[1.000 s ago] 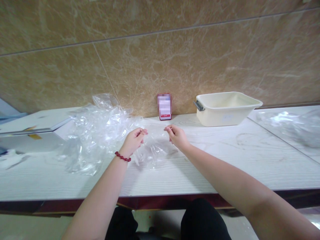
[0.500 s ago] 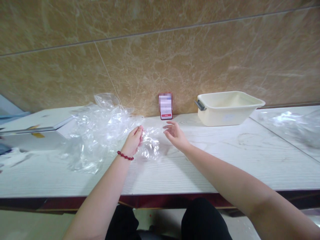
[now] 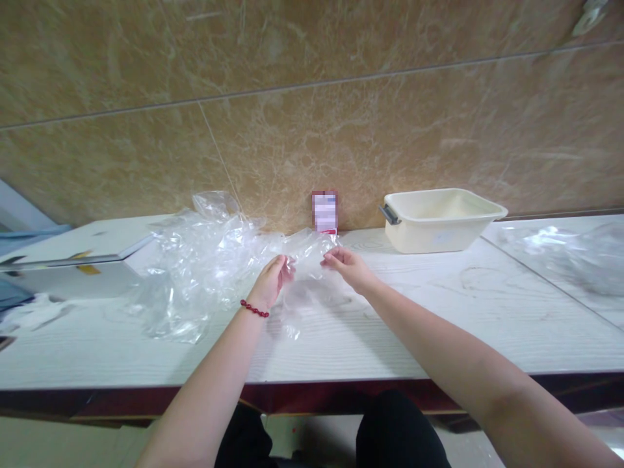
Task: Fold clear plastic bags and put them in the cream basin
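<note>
A clear plastic bag (image 3: 308,250) stretches between my two hands above the white tabletop. My left hand (image 3: 273,278), with a red bead bracelet at the wrist, pinches the bag's left side. At its right side, my right hand (image 3: 345,265) grips the film between thumb and fingers. Part of the bag hangs below the hands toward the table. Just left of my left hand spreads a heap of crumpled clear plastic bags (image 3: 205,260). Where the held bag ends and the heap begins is hard to make out.
A phone (image 3: 325,212) leans upright against the marble wall. To its right stands a cream plastic tub (image 3: 439,234) with a grey handle. White boxes (image 3: 73,279) sit at the left, and more clear plastic (image 3: 580,253) lies at the far right.
My right hand, apart from the film before, has closed on it. The bag has been raised and spread between both hands, now covering the phone's lower edge. The view has tilted slightly upward.
</note>
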A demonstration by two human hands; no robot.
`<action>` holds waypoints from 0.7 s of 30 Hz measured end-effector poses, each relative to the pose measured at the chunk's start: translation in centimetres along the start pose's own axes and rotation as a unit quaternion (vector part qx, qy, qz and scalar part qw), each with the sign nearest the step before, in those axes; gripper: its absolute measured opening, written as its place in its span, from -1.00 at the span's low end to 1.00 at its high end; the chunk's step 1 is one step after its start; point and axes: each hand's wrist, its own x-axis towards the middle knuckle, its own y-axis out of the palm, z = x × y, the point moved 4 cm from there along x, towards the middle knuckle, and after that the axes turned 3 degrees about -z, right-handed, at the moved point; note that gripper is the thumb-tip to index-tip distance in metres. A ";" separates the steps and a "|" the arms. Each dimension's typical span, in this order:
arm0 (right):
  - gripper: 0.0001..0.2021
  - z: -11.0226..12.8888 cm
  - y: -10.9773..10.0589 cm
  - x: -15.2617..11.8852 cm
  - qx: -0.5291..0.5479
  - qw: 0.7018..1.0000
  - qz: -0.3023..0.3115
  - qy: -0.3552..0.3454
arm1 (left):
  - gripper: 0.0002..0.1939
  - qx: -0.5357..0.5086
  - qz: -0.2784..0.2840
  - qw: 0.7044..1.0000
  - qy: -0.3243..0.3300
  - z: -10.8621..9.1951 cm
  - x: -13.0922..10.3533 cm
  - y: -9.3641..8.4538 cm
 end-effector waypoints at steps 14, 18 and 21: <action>-0.79 13.8 1.7 -2.9 -0.562 0.761 0.146 -0.289 | -0.45 0.415 0.063 0.859 0.292 -11.1 -4.6 6.4; -0.83 16.4 1.6 -3.6 -0.564 0.764 0.168 -0.263 | -0.78 0.457 0.145 0.840 0.254 -12.8 -5.5 8.8; -0.84 18.1 0.5 -3.7 -0.538 0.796 0.161 -0.225 | -0.87 0.421 0.147 0.879 0.172 -12.9 -5.3 8.7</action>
